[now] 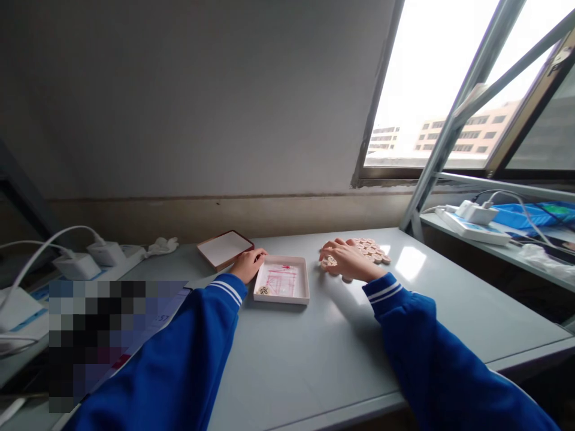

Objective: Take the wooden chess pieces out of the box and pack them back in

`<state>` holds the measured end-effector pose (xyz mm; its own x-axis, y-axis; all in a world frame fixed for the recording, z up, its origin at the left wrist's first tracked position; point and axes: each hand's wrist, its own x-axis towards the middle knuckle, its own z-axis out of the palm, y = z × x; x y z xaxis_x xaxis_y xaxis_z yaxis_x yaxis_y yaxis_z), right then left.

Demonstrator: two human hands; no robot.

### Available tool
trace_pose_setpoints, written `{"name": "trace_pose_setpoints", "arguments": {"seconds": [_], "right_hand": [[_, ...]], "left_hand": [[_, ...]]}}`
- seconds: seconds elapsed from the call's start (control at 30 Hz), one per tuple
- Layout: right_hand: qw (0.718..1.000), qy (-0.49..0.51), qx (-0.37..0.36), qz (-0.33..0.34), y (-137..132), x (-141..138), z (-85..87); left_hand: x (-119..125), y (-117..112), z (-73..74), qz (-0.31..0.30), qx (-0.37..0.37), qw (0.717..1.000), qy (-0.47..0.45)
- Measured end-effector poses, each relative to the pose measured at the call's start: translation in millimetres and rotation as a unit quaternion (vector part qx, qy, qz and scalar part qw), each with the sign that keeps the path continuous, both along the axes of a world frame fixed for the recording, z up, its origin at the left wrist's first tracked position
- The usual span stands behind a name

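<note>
A shallow white box tray (303,281) with a red-printed sheet inside lies on the grey table. One round wooden piece (263,290) sits in its near left corner. My left hand (248,264) rests curled against the tray's left rim. My right hand (344,261) lies on a pile of several round wooden pieces (374,249) to the right of the tray, fingers bent over a piece at the pile's left end. Both arms wear blue sleeves with white cuff stripes.
The box lid (224,248) lies upturned behind my left hand. White chargers and cables on a power strip (96,257) occupy the far left. A second power strip (471,221) and blue items sit on a side shelf at right, below the window.
</note>
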<state>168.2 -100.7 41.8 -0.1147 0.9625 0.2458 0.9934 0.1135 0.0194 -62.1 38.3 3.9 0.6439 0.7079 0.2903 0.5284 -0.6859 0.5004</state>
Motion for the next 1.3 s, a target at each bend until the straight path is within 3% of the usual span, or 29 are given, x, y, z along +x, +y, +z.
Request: {"name": "trace_pose_setpoints", "arguments": {"seconds": [0.1, 0.2, 0.33, 0.43, 0.53, 0.67, 0.83, 1.03, 1.17, 1.3], "right_hand": [[0.998, 0.048, 0.028, 0.041, 1, -14, 4.1], [0.989, 0.081, 0.039, 0.118, 6, -45, 6.9], [0.967, 0.077, -0.026, 0.242, 20, -87, -1.6], [0.953, 0.083, -0.056, 0.284, 30, -103, -11.8], [0.960, 0.097, -0.053, 0.257, 33, -104, -13.6], [0.971, 0.116, -0.040, 0.204, 24, -86, 3.6], [0.982, 0.130, -0.039, 0.130, 8, -46, 25.9], [0.991, 0.060, -0.117, 0.036, -3, -11, 20.2], [0.987, 0.102, -0.100, 0.078, -3, -19, 18.6], [0.976, 0.163, -0.022, 0.146, 10, -51, 3.1]], "left_hand": [[0, 1, -0.5, -0.004, 0.001, 1.000, -0.003], [0, 1, -1.4, -0.008, 0.000, 1.000, -0.005], [1, 2, -3.3, 0.001, 0.005, 1.000, -0.005], [1, 4, -4.6, 0.006, 0.009, 1.000, -0.003], [1, 4, -4.5, 0.004, 0.012, 1.000, 0.003], [1, 2, -1.8, 0.008, 0.021, 1.000, 0.018], [-1, -2, 3.2, 0.089, 0.052, 0.992, 0.077], [-3, 1, 2.8, 0.120, 0.053, 0.988, 0.077], [-3, 3, -0.5, 0.089, 0.043, 0.994, 0.054], [0, 2, -3.0, 0.028, 0.035, 0.999, 0.027]]}}
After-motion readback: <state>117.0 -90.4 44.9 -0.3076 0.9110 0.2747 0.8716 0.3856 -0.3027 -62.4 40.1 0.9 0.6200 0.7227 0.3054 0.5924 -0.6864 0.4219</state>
